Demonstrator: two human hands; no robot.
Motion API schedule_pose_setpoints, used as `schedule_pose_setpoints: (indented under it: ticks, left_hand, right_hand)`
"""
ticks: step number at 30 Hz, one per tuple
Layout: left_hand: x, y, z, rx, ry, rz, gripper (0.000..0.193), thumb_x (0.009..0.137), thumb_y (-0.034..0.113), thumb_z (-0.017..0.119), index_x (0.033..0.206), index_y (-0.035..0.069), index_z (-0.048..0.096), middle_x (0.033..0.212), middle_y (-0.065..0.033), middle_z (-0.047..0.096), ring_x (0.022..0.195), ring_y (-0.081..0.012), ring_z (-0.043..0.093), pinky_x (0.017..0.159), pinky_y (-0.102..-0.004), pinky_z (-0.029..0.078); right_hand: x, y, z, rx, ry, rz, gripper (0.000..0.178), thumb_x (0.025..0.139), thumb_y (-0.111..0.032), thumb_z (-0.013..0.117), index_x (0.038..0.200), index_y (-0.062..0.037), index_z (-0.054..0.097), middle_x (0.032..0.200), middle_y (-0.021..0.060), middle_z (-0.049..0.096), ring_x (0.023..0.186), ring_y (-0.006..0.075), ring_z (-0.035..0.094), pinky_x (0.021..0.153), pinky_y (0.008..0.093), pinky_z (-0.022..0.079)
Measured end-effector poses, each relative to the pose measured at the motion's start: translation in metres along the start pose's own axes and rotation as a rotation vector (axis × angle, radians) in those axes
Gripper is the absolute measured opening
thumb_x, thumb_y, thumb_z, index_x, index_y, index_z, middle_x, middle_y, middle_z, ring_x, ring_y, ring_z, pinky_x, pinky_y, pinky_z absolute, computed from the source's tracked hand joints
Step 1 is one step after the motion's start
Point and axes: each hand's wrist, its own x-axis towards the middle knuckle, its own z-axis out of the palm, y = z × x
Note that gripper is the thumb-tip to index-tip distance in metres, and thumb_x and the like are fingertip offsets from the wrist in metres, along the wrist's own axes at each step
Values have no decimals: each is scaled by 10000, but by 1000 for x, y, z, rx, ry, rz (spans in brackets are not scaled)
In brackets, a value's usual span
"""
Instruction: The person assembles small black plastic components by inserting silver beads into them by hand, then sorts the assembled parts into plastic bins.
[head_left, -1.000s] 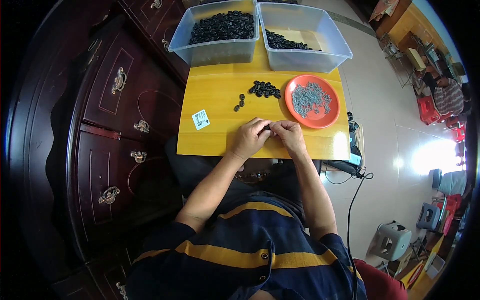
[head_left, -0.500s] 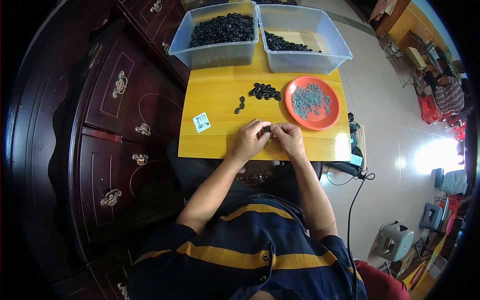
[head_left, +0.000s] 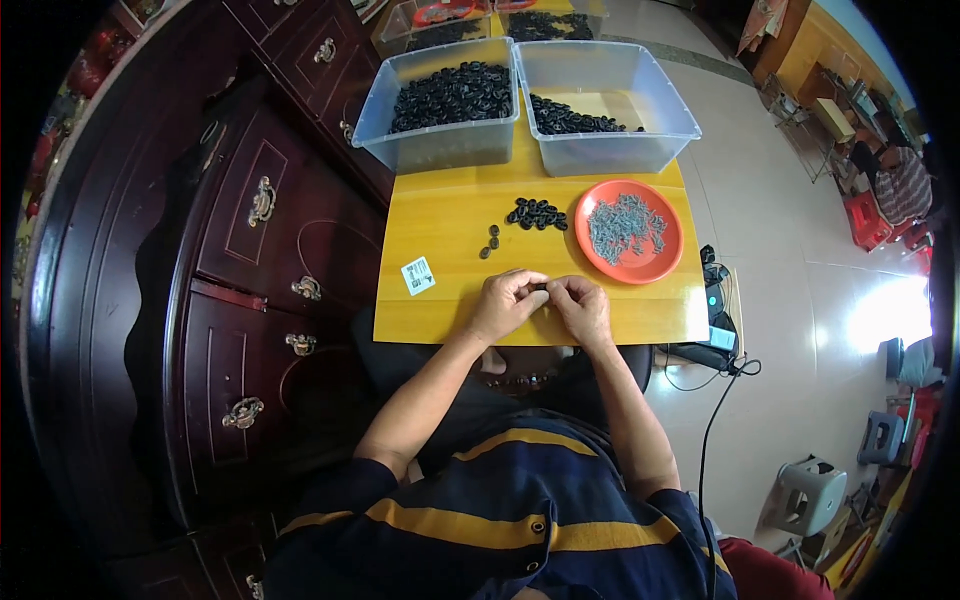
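Small black piece [head_left: 541, 287], mostly hidden: centre of frame, pinched in the left hand [head_left: 506, 304]. Right hand [head_left: 584, 310]: fingers bent, tips beside the piece; its grip cannot be told. Loose black ovals [head_left: 537, 214]: above centre. Orange plate [head_left: 640, 270] of grey slivers [head_left: 622, 224]: upper right of centre. Clear bins [head_left: 440, 152], two: top of frame.

The head camera looks steeply down from above the striped shirt [head_left: 480, 480], facing the hands [head_left: 507, 303] over the worktop [head_left: 440, 230]. Its wide fisheye view curves the cabinet [head_left: 230, 270] along the left side.
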Motion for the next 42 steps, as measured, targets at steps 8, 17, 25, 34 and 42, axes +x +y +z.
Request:
schedule_pose_setpoints:
  ticks: [8, 17, 25, 34, 42]
  left_hand:
    - [55, 9, -63, 300, -121, 58, 112, 886, 68, 658, 985, 57, 709, 797, 6, 672, 656, -61, 599, 594, -243, 493]
    - [145, 76, -111, 510, 111, 177, 246, 860, 129, 666, 1097, 75, 702, 910, -122, 741, 799, -206, 722, 708, -328, 568]
    - [110, 10, -36, 759, -47, 192, 201, 802, 133, 693, 995, 89, 731, 855, -110, 667, 804, -302, 666, 718, -407, 532]
    - [116, -9, -29, 835, -47, 238, 142, 840, 163, 667, 950, 113, 740, 915, -103, 665, 849, -328, 655, 738, -431, 536]
    - [101, -4, -29, 470, 56, 267, 111, 886, 153, 658, 905, 59, 712, 824, -76, 667, 667, -207, 637, 602, -323, 508]
  right_hand:
    - [-7, -14, -1, -143, 56, -131, 231, 887, -244, 691, 840, -19, 717, 722, 95, 673, 641, 191, 651, 622, 315, 504]
    - [-11, -18, -3, -123, 81, -175, 189, 879, -187, 687, 834, -3, 688, 764, 127, 661, 663, 233, 659, 633, 339, 510]
    - [-10, -14, -2, -158, 88, -251, 146, 883, -137, 693, 835, 1, 682, 739, 99, 641, 640, 183, 630, 610, 302, 496]
    - [-10, -11, -1, -124, 91, -231, 151, 865, -179, 684, 851, -30, 701, 805, 142, 670, 687, 284, 662, 636, 364, 522]
    - [-11, -12, -1, -85, 87, -200, 149, 873, -172, 684, 850, -25, 698, 796, 133, 668, 681, 260, 668, 630, 346, 522]
